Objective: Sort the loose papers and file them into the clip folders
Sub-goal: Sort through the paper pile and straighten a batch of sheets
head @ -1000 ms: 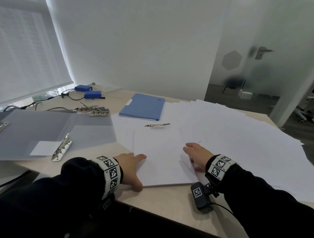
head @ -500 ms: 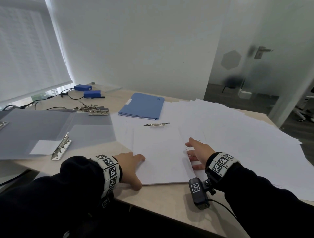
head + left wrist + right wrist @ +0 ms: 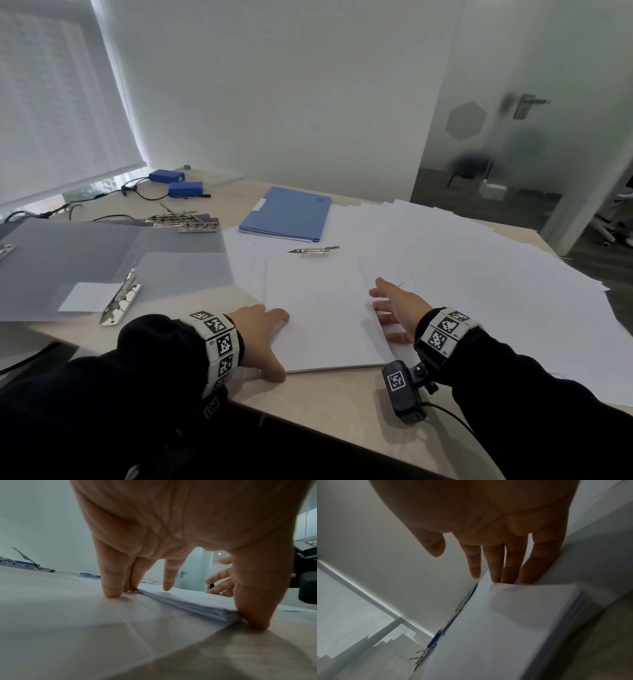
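A squared stack of white paper (image 3: 325, 315) lies at the table's near edge. My left hand (image 3: 263, 335) presses straight fingers against the stack's left edge (image 3: 187, 604), with the thumb at its near corner. My right hand (image 3: 394, 305) rests along the stack's right side with fingers straight, their tips touching the sheets (image 3: 530, 601). Many loose white sheets (image 3: 496, 274) fan across the table to the right. Open grey clip folders (image 3: 85, 260) lie at the left, one with a metal clip (image 3: 120, 301). A closed blue folder (image 3: 287, 212) sits beyond the stack.
A loose metal clip (image 3: 311, 250) lies on paper just past the stack. More metal clips (image 3: 185, 219) sit at the back left near two blue battery packs (image 3: 178, 183) with cables. The table edge (image 3: 325, 411) runs close to my body. A glass door is at the right.
My right hand has slid forward along the stack's right side, away from the near corner. The left hand has stayed at the stack's left edge.
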A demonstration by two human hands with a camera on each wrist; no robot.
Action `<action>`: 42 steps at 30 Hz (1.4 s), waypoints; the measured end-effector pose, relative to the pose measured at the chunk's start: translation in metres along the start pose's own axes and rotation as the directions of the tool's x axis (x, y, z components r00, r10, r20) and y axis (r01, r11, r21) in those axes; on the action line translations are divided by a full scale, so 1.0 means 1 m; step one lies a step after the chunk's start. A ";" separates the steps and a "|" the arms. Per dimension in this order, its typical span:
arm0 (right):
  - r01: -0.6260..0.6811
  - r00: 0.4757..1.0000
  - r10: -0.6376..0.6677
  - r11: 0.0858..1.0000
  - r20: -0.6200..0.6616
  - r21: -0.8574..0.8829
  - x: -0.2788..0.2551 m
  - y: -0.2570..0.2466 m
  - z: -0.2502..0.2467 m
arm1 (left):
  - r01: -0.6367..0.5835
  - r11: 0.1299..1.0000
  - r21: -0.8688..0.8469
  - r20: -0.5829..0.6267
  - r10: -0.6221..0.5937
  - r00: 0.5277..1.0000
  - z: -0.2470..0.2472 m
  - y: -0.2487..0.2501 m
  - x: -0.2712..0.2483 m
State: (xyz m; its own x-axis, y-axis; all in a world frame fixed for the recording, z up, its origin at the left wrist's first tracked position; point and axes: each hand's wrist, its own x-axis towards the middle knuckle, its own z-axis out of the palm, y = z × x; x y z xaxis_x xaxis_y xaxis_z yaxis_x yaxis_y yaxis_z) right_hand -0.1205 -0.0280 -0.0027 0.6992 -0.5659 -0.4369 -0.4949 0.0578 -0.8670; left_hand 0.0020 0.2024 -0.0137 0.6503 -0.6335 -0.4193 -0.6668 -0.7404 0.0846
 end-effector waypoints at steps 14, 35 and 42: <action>0.018 1.000 -0.018 0.989 0.000 -0.147 0.000 -0.002 0.002 | -0.006 1.000 0.021 -0.004 0.006 1.000 -0.001 -0.002 0.006; 0.072 0.997 -0.069 0.996 -0.045 0.049 0.105 -0.097 0.023 | -0.072 0.977 -0.198 -0.137 0.045 0.990 -0.094 -0.006 0.121; -0.024 0.998 0.030 0.991 -0.046 0.131 0.157 -0.097 0.052 | -0.044 0.990 0.134 0.017 0.042 0.999 -0.083 -0.002 0.150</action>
State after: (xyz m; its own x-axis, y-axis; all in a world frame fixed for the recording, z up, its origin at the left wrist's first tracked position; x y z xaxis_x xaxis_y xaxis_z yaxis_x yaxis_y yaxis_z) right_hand 0.0640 -0.0800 0.0010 0.6596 -0.6009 -0.4514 -0.4399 0.1784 -0.8802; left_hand 0.1312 0.0902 -0.0019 0.6157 -0.6600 -0.4304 -0.7372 -0.6755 -0.0187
